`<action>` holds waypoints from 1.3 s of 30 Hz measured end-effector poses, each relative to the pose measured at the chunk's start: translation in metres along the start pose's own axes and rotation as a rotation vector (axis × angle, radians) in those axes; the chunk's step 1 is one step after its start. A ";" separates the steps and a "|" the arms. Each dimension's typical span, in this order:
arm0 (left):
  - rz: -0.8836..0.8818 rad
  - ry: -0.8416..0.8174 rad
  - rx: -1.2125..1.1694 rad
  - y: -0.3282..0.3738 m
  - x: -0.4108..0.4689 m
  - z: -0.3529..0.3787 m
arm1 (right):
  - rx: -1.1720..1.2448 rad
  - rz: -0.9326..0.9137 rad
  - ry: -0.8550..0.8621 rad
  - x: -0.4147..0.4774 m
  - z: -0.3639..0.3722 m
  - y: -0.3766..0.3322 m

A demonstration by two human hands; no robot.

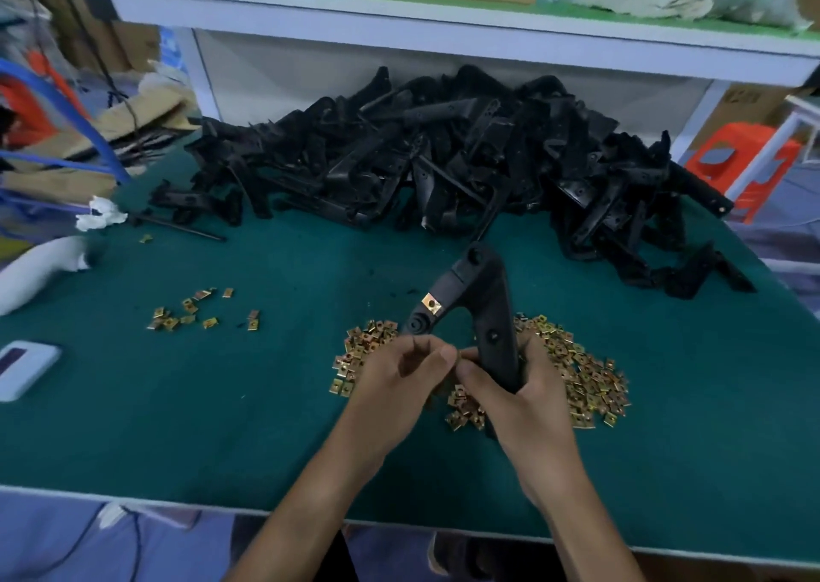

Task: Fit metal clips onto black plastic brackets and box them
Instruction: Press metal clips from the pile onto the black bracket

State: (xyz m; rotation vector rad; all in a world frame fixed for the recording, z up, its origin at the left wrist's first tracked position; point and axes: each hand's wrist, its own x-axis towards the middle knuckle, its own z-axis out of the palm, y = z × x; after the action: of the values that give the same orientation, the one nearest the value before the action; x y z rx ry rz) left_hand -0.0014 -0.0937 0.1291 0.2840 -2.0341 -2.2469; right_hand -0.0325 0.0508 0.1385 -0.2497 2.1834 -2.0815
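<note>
My right hand (519, 386) grips the lower leg of a black plastic bracket (479, 284) and holds it upright over a heap of gold metal clips (585, 373). One clip (431, 304) sits fitted on the bracket's left arm. My left hand (399, 373) has its fingertips pinched together right beside the bracket's lower leg and against my right thumb. Whatever it pinches is hidden by the fingers. A large pile of black brackets (443, 159) lies at the back of the green table (222, 404).
A small scatter of clips (195, 310) lies to the left. A white device (24, 368) rests at the table's left edge, and crumpled white paper (100, 215) farther back. A white shelf (399, 22) overhangs the bracket pile. An orange stool (745, 159) stands at the right.
</note>
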 end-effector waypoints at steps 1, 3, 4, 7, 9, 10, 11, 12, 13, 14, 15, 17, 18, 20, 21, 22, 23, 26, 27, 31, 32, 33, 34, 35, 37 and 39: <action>0.012 0.006 0.023 -0.001 0.000 -0.001 | -0.002 -0.012 0.000 0.000 0.000 0.000; 0.024 0.005 0.040 -0.002 0.000 -0.003 | -0.013 -0.028 -0.004 -0.001 -0.001 0.000; 0.021 -0.009 0.031 -0.002 0.000 -0.004 | -0.019 -0.034 -0.009 -0.001 -0.001 0.000; -0.047 -0.080 -0.077 0.001 -0.001 -0.009 | -0.024 -0.053 -0.026 -0.002 0.002 -0.002; -0.117 -0.102 -0.168 0.003 -0.001 -0.013 | -0.012 -0.065 -0.037 -0.003 0.003 -0.004; -0.140 -0.103 -0.186 0.003 -0.001 -0.014 | -0.009 -0.069 -0.043 -0.004 0.003 -0.004; -0.153 -0.100 -0.191 0.003 -0.001 -0.015 | -0.010 -0.074 -0.050 -0.004 0.004 -0.004; -0.159 -0.096 -0.193 0.002 -0.001 -0.014 | -0.012 -0.079 -0.057 -0.005 0.004 -0.003; -0.163 -0.093 -0.193 0.001 -0.001 -0.014 | -0.013 -0.081 -0.060 -0.005 0.006 -0.003; -0.164 -0.093 -0.191 -0.001 -0.001 -0.014 | -0.012 -0.081 -0.056 -0.006 0.007 -0.003; -0.166 -0.095 -0.185 -0.001 -0.001 -0.013 | -0.006 -0.079 -0.046 -0.006 0.008 -0.003; -0.164 -0.105 -0.178 -0.002 -0.002 -0.012 | 0.015 -0.066 -0.027 -0.006 0.009 -0.001; -0.155 -0.103 -0.179 -0.002 -0.001 -0.012 | 0.021 -0.056 -0.024 -0.006 0.009 0.000; -0.108 -0.067 -0.158 -0.002 -0.001 -0.010 | 0.033 -0.018 -0.023 -0.006 0.009 0.002; -0.078 -0.036 -0.136 -0.003 0.000 -0.008 | 0.044 0.006 -0.019 -0.005 0.010 0.002; -0.054 -0.001 -0.121 -0.004 0.001 -0.006 | 0.055 0.026 -0.012 -0.004 0.010 0.003; -0.041 0.031 -0.117 -0.006 0.002 -0.004 | 0.062 0.037 -0.005 -0.004 0.011 0.003; -0.009 0.060 -0.070 -0.010 0.004 0.000 | 0.049 0.049 -0.003 -0.002 0.010 0.002; 0.013 0.063 -0.019 -0.011 0.004 0.000 | 0.031 0.051 -0.005 -0.001 0.009 0.003; 0.079 0.080 0.061 -0.017 0.004 0.002 | 0.008 0.074 -0.022 0.001 0.005 0.006; 0.075 0.079 0.046 -0.018 0.004 0.004 | 0.016 0.078 -0.032 0.002 0.004 0.007; 0.070 0.072 0.037 -0.020 0.004 0.004 | 0.018 0.079 -0.039 0.002 0.003 0.007; 0.066 0.063 0.038 -0.021 0.004 0.005 | 0.015 0.079 -0.041 0.002 0.002 0.008; 0.062 0.053 0.058 -0.022 0.005 0.004 | 0.018 0.083 -0.033 0.002 0.001 0.009; 0.084 0.031 0.165 -0.021 0.006 -0.001 | 0.052 0.102 -0.009 0.002 -0.001 0.011; 0.126 0.007 0.273 -0.018 0.006 -0.005 | 0.077 0.114 0.001 0.002 -0.002 0.012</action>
State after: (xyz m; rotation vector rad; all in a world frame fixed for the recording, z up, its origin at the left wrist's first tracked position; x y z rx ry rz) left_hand -0.0058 -0.0976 0.1106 0.1776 -2.2848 -1.8935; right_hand -0.0351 0.0530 0.1264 -0.1143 2.0614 -2.0978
